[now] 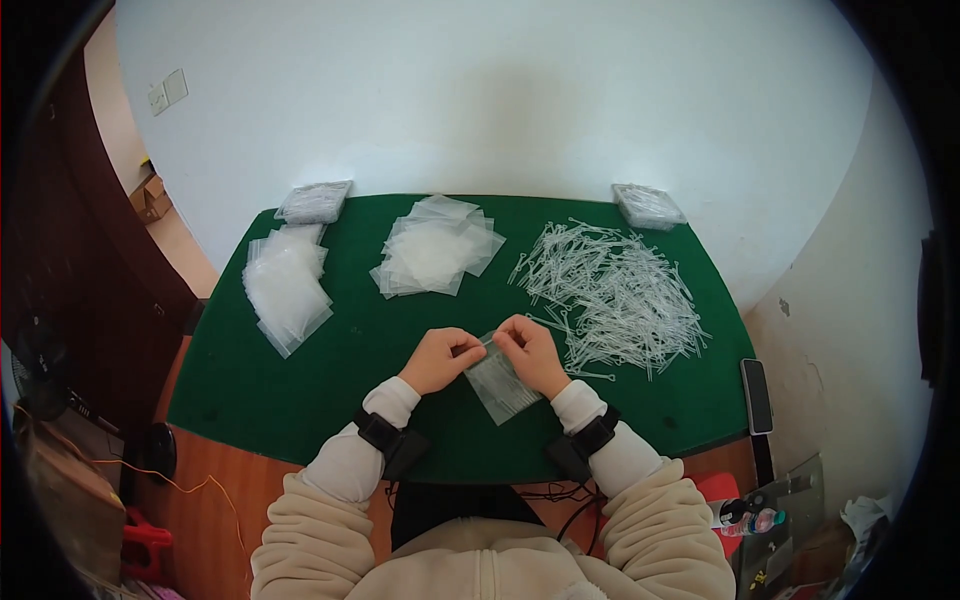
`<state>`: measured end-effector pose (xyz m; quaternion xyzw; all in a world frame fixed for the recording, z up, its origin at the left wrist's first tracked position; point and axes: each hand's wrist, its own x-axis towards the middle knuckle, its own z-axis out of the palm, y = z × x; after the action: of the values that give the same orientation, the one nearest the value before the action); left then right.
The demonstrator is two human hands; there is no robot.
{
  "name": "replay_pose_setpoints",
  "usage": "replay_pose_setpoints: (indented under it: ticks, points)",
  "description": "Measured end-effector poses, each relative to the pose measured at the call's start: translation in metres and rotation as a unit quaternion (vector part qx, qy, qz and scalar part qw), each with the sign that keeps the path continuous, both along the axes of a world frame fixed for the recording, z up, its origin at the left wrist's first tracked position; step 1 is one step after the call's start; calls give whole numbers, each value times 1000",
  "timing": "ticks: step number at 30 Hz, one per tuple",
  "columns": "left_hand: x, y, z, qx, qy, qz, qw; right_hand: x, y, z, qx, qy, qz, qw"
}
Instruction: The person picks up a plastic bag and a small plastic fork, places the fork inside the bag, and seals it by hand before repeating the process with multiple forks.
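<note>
Between my hands, near the front of the green table (330, 400), is a small clear zip bag (502, 394) with thin clear sticks inside. My left hand (438, 360) pinches the top edge of the bag at its left end. On the other end of that edge my right hand (533, 354) is closed, thumb and fingers together. To the right of my right hand lies a wide loose heap of clear plastic sticks with looped ends (625, 300). Beyond my hands a pile of flat clear bags (435, 245) is spread on the cloth.
Another fanned stack of clear bags (288, 290) lies at the left. Filled bundles stand in the far left corner (314, 203) and far right corner (648, 206), by the white wall (400, 100). A phone (757, 396) rests at the table's right edge.
</note>
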<state>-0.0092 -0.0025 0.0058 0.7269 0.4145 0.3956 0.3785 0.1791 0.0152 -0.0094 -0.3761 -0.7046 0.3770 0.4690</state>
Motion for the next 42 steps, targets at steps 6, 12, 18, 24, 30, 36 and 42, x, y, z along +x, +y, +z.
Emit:
replay_pose_setpoints:
  ticks: [6,12,18,24,30,36,42]
  points:
    - [-8,4,6,-62,-42,14,997,6,6,2,7,53,-60,997]
    - [-3,1,11,0,-120,25,992,11,14,-3,-171,157,-17,973]
    - [1,-3,15,168,-50,-116,978,0,4,-5,-219,108,104,964]
    - [-9,-3,21,108,-111,-119,981,5,5,7,-247,97,89,960]
    - [-12,-1,18,-114,-82,-73,987,5,0,15,-347,186,109,913]
    - [-5,-3,11,-158,-28,-75,984,6,3,0,-225,102,118,962]
    - [4,-7,15,-143,-56,-40,987,2,3,-2,-117,36,97,988]
